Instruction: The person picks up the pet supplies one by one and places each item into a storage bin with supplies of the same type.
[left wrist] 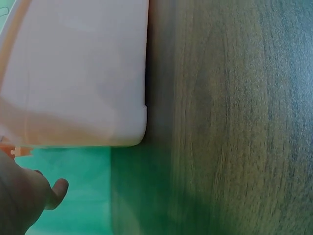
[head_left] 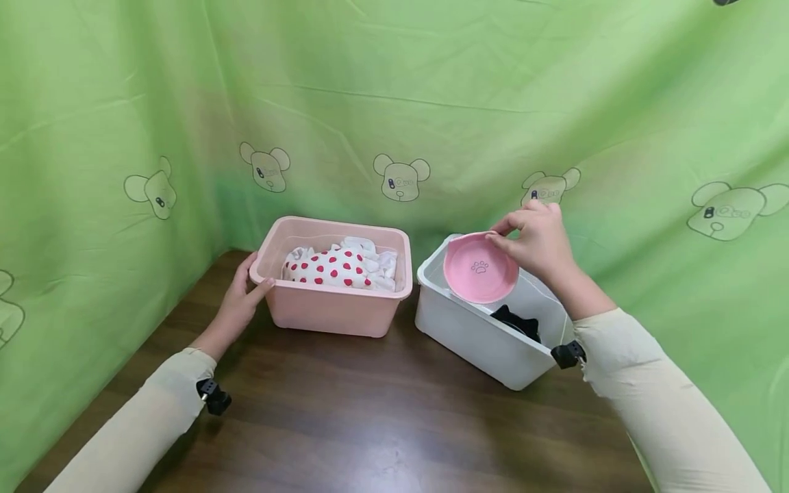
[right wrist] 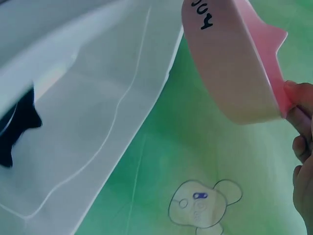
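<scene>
My right hand (head_left: 540,236) pinches the rim of a pink pet bowl (head_left: 479,268) between thumb and fingers. The bowl is tilted above the white bin (head_left: 474,342), its inside with a paw print facing the head view. From the right wrist view, the bowl's pale outer wall (right wrist: 227,63) shows dark lettering and a pointed ear on the rim. A black item with pointed ears (head_left: 516,323) lies inside the white bin, partly hidden by its front wall. My left hand (head_left: 239,301) holds the left end of a pink bin (head_left: 333,311), thumb at its near corner.
In the pink bin lies white cloth with red spots (head_left: 329,268). Both bins stand on a dark wooden table (head_left: 345,404), the pink left of the angled white one. A green curtain (head_left: 333,103) with bear-head prints hangs close behind and along the sides.
</scene>
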Motion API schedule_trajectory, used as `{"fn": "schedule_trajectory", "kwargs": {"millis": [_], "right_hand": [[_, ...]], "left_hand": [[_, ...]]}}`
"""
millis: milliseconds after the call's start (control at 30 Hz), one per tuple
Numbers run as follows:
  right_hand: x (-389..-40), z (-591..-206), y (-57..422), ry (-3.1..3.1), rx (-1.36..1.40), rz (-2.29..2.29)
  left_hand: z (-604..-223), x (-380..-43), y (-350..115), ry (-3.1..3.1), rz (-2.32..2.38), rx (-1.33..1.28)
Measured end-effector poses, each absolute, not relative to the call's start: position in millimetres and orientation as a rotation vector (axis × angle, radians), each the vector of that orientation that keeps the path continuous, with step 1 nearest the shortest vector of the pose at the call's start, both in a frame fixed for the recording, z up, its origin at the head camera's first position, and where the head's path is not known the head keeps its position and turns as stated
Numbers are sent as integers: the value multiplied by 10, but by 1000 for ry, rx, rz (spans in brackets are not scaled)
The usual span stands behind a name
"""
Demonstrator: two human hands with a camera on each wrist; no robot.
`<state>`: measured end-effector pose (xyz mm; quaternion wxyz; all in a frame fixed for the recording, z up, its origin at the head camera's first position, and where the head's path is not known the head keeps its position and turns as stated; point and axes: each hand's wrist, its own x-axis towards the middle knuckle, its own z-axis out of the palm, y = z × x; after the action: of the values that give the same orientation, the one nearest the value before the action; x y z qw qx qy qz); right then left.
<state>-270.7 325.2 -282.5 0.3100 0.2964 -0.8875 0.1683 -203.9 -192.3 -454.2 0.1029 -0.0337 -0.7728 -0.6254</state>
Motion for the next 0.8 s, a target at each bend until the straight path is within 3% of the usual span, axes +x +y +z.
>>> {"fn": "schedule_trajectory", "kwargs": {"millis": [533, 800], "right_hand": [[-3202, -2951, 3486, -2515, 794, 284], [-3420, -3143, 3516, -2563, 806, 279]], "left_hand": [[-4579, -2049, -1965, -2243, -1895, -91], [-4386, -1944, -1878, -2239, -1942, -81]]}}
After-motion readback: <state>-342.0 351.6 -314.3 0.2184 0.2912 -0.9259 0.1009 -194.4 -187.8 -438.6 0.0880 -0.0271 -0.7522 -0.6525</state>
